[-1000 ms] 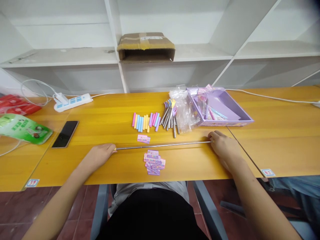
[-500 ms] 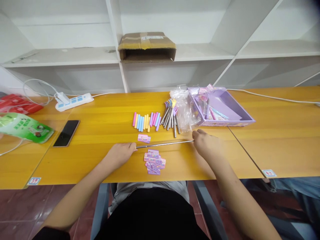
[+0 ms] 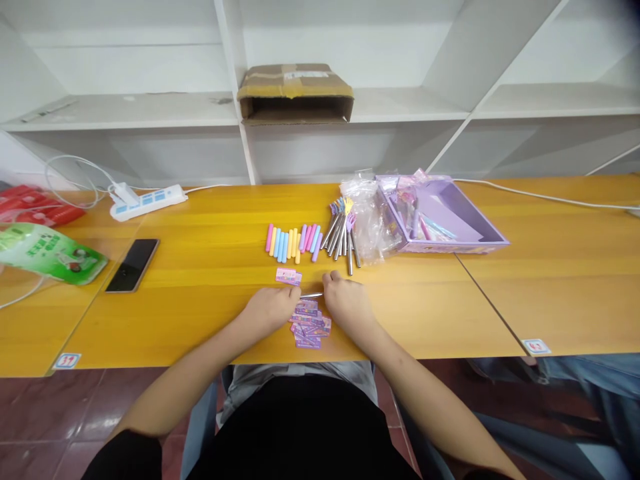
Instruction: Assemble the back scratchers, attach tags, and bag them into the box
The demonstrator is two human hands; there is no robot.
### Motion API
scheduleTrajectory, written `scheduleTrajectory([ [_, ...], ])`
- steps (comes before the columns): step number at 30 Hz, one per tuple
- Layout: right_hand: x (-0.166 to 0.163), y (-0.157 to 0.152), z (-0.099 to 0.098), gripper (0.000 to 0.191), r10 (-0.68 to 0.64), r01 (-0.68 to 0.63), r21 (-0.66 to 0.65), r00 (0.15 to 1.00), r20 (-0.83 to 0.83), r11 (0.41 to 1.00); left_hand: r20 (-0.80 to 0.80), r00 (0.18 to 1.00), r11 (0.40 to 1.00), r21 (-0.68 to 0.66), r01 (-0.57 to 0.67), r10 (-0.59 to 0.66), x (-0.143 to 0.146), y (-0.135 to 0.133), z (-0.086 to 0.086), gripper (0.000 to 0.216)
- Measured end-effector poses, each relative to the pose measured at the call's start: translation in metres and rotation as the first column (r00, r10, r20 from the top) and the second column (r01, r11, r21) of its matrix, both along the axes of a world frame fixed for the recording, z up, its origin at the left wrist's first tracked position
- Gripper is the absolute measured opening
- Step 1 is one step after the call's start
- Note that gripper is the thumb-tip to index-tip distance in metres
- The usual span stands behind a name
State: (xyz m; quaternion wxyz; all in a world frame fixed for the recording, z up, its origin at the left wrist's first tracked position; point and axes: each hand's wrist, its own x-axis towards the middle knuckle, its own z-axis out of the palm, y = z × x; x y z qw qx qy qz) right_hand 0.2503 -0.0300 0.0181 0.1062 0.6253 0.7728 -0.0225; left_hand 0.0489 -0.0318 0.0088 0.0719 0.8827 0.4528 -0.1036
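Observation:
A thin metal telescopic rod (image 3: 311,295) lies between my two fists, only a short stretch of it showing. My left hand (image 3: 273,309) is closed round one end, and my right hand (image 3: 346,300) grips the other. Under and in front of them, small pink and purple printed cards (image 3: 311,329) lie in a loose pile. A few more cards (image 3: 288,276) sit just behind my left hand. Farther back is a row of pastel handle tubes (image 3: 293,243). Beside it lies a bundle of metal rods with small coloured hand-shaped heads (image 3: 343,230).
Clear plastic bags (image 3: 367,220) spill against a purple tray (image 3: 480,213) holding packaged items. At left are a phone (image 3: 133,265), a power strip (image 3: 150,203), a green pouch (image 3: 53,253) and red packages (image 3: 40,207). A cardboard box (image 3: 295,93) stands on the shelf.
My hands have come together, my right hand moving left and my left hand slightly right. The long stretch of rod between them has become short.

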Motion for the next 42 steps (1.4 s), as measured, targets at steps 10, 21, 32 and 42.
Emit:
scheduleTrajectory([
  [10,0.005,0.005,-0.034,0.029,0.022,-0.022,0.007,1.000,-0.017,1.000,0.161,0.981,0.993,0.058,0.099,-0.107,-0.022,0.005,-0.012,0.030],
  [21,0.009,0.001,-0.031,0.025,0.056,-0.055,0.026,0.997,-0.056,0.998,0.098,0.974,0.965,0.185,0.186,-0.206,-0.028,0.000,-0.009,0.029],
  [32,0.067,0.012,-0.022,0.028,-0.041,0.042,0.058,0.999,-0.011,0.997,0.092,0.981,0.968,0.200,0.151,-0.172,-0.065,-0.002,-0.008,0.037],
  [42,0.242,0.024,-0.034,0.012,-0.219,0.201,0.266,0.975,0.039,0.943,0.160,0.983,0.992,0.065,-0.107,0.095,-0.184,0.002,-0.009,0.041],
])
